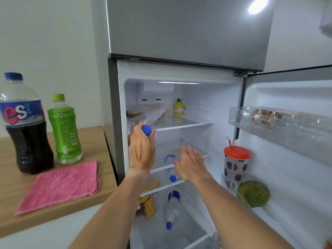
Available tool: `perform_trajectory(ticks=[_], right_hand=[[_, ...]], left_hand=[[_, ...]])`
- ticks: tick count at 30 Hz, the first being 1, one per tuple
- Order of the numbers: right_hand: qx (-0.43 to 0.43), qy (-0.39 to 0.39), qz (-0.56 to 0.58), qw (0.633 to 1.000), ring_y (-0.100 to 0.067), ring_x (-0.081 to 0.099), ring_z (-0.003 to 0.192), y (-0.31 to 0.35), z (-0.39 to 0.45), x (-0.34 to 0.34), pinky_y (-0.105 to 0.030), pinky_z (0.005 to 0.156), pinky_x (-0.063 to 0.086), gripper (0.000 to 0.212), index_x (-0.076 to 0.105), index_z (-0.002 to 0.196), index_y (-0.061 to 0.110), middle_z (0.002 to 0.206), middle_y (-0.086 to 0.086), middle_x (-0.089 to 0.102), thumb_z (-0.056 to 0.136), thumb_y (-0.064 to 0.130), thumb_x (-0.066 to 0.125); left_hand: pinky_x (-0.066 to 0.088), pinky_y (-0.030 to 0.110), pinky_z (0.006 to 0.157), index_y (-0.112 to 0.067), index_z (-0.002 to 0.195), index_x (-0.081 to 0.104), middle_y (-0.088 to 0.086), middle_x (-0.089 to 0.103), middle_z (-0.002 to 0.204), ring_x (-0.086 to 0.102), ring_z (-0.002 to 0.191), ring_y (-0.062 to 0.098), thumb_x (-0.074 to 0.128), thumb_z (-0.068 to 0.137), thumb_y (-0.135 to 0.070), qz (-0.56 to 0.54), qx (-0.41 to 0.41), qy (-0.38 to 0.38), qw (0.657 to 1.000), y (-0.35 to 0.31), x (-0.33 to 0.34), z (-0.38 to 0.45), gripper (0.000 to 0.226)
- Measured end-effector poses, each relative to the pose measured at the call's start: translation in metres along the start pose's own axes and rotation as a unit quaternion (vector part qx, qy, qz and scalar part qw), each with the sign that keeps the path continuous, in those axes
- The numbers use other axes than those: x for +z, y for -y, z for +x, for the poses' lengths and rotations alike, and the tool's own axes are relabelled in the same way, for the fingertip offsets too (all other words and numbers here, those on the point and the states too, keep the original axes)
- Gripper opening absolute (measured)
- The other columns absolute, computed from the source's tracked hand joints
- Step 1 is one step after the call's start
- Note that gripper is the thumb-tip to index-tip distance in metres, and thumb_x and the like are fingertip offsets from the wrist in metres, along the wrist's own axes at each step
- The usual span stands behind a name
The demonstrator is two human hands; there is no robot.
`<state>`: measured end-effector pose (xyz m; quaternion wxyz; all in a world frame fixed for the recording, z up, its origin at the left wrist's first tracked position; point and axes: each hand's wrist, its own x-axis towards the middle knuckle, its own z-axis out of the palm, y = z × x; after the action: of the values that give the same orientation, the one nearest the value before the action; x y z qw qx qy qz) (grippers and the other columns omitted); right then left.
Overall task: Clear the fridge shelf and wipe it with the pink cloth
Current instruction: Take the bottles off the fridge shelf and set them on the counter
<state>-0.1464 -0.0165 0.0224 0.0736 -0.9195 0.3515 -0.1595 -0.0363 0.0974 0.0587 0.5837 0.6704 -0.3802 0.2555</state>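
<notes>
The fridge stands open. My left hand (142, 151) is wrapped around the neck of a clear bottle with a blue cap (147, 129) at the left front of the middle glass shelf (201, 153). My right hand (190, 164) hovers open over that shelf's front edge, holding nothing. Below it a blue-capped water bottle (170, 169) lies on its side. The pink cloth (61, 184) lies flat on the wooden counter (93, 141) to the left of the fridge.
A dark cola bottle (23, 126) and a green drink bottle (65, 130) stand on the counter behind the cloth. The top shelf holds a yellow bottle (178, 107) and a plastic bag (152, 112). The door rack carries a red-lidded cup (236, 166) and a green fruit (254, 194). Another water bottle (172, 209) lies lower down.
</notes>
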Motion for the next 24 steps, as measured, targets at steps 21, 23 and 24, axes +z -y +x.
perform_trajectory(ticks=[21, 23, 24], right_hand=[[-0.012, -0.039, 0.018, 0.999, -0.032, 0.006, 0.153, 0.025, -0.055, -0.069, -0.050, 0.123, 0.005, 0.069, 0.007, 0.158, 0.011, 0.167, -0.014, 0.003, 0.102, 0.042, 0.033], [-0.016, -0.044, 0.024, 0.999, -0.032, 0.005, 0.153, 0.034, -0.057, -0.079, -0.050, 0.123, 0.004, 0.071, 0.005, 0.159, 0.011, 0.168, -0.013, 0.002, 0.102, 0.044, 0.032], [-0.018, -0.049, 0.027, 0.998, -0.031, 0.004, 0.154, 0.041, -0.058, -0.085, -0.050, 0.123, 0.004, 0.072, 0.005, 0.159, 0.012, 0.168, -0.013, 0.001, 0.102, 0.046, 0.032]], left_hand=[[0.039, 0.033, 0.072, -0.015, 0.104, 0.059, 0.001, 0.070, 0.095, 0.063, 0.088, 0.027, 0.047, 0.094, -0.045, 0.003, -0.087, -0.107, 0.990, -0.132, -0.069, 0.060, 0.033], [0.043, 0.035, 0.075, -0.014, 0.104, 0.059, 0.002, 0.071, 0.098, 0.064, 0.093, 0.028, 0.047, 0.094, -0.046, 0.007, -0.093, -0.113, 0.989, -0.140, -0.090, 0.076, 0.036], [0.044, 0.036, 0.075, -0.014, 0.101, 0.059, 0.001, 0.070, 0.096, 0.064, 0.094, 0.029, 0.047, 0.094, -0.047, 0.009, -0.100, -0.119, 0.988, -0.143, -0.101, 0.084, 0.035]])
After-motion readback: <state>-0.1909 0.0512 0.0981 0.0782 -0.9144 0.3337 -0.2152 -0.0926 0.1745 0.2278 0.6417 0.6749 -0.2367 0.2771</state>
